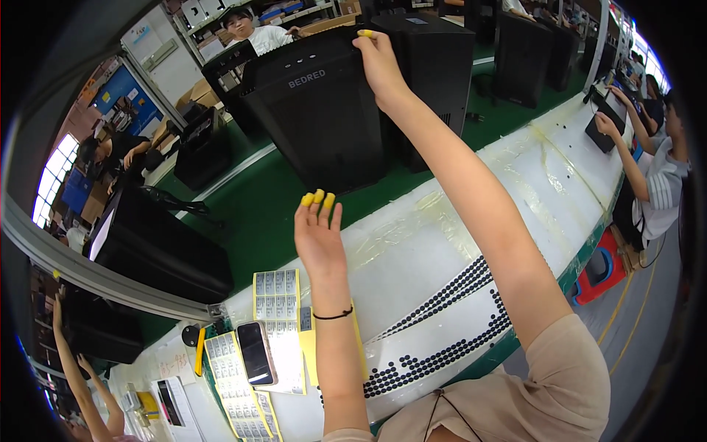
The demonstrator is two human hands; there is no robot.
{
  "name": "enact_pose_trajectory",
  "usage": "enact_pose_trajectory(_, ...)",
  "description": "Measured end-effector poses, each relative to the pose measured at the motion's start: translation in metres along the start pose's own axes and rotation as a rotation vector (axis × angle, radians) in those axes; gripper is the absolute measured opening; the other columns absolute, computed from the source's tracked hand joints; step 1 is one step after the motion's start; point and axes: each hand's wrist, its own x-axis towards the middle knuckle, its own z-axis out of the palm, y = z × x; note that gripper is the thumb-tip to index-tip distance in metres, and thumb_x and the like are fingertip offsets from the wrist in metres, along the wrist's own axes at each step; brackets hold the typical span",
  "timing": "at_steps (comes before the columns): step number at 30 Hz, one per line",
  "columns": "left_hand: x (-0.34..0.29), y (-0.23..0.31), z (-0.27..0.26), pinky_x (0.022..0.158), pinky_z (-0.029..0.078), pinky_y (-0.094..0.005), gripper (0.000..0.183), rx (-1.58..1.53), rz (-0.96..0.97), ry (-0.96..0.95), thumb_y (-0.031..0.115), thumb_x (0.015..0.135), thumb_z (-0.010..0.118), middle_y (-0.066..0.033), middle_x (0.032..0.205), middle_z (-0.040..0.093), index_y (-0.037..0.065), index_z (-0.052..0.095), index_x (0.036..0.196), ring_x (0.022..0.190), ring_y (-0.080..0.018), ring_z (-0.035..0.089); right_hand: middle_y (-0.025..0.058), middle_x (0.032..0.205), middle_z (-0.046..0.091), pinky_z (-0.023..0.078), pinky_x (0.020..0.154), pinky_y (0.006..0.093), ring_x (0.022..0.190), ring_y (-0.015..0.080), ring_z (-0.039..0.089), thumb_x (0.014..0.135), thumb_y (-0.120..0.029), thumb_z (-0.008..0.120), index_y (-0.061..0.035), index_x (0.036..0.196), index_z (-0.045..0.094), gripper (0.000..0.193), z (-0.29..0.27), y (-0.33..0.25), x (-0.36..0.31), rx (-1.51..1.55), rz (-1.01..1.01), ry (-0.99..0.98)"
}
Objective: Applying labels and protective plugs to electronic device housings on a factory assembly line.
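Observation:
A tall black box-shaped unit (317,121) stands upright on the green surface in front of me, its top slightly tilted and bearing a few small light marks. My right hand (383,68) reaches far forward and grips its upper right corner; a yellow finger cover shows on one fingertip. Nearer to me, my left hand (322,239) is raised below the unit's front, palm showing. Its fingers are stretched apart, several in yellow finger covers, and nothing is in it. Beneath my left forearm lie sheets of printed labels (276,287).
A second black unit (431,81) stands right beside the first; another (162,243) lies at left. Strips of round black pads (434,365) cover the near white tabletop. A phone (255,353) and a yellow cutter (200,352) lie left. Co-workers sit around, one (655,177) at right.

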Motion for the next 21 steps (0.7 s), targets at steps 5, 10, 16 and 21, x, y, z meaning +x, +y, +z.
enact_pose_trajectory(5,0.002,0.015,-0.008,0.112,0.033,-0.0460,0.034,-0.091,-0.035,0.026,0.022,0.100,0.039,-0.0145,0.128,0.048,-0.002,0.046,0.123,0.125,-0.0283,0.046,0.0091,0.125,0.052,0.033,0.103,0.0288,0.118,0.0156,0.047,0.089,-0.020,0.062,-0.0030,0.128,0.046,0.046,-0.018,-0.016,-0.047,0.267,-0.038,0.022)
enact_pose_trajectory(10,0.002,0.011,-0.005,0.115,0.025,-0.0522,0.078,-0.195,-0.256,-0.111,0.049,0.095,0.051,-0.0210,0.145,0.026,-0.008,0.022,0.141,0.138,-0.0350,0.027,0.0063,0.121,0.058,0.041,0.097,0.0325,0.111,0.0175,0.054,0.090,-0.049,0.059,-0.0015,0.136,0.040,0.069,-0.066,-0.046,-0.091,0.479,0.441,0.113)
enact_pose_trajectory(16,0.031,-0.033,-0.088,0.106,0.041,-0.0394,0.053,-0.015,-0.014,-0.321,0.045,0.099,0.043,-0.0105,0.132,0.053,0.007,0.047,0.136,0.121,-0.0268,0.051,0.0062,0.107,0.064,0.051,0.086,0.0328,0.099,0.0180,0.062,0.086,-0.054,0.063,-0.0044,0.116,0.061,0.058,-0.067,-0.079,-0.137,0.437,0.691,-0.006)
enact_pose_trajectory(21,-0.022,-0.014,-0.027,0.081,0.052,-0.0282,0.032,-0.105,-0.062,-0.244,0.030,0.100,0.048,-0.0040,0.101,0.066,0.003,0.064,0.108,0.091,-0.0146,0.063,0.0089,0.113,0.064,0.050,0.092,0.0334,0.103,0.0198,0.062,0.088,-0.050,0.063,-0.0069,0.116,0.061,0.052,-0.125,-0.058,-0.176,0.489,0.714,0.163)
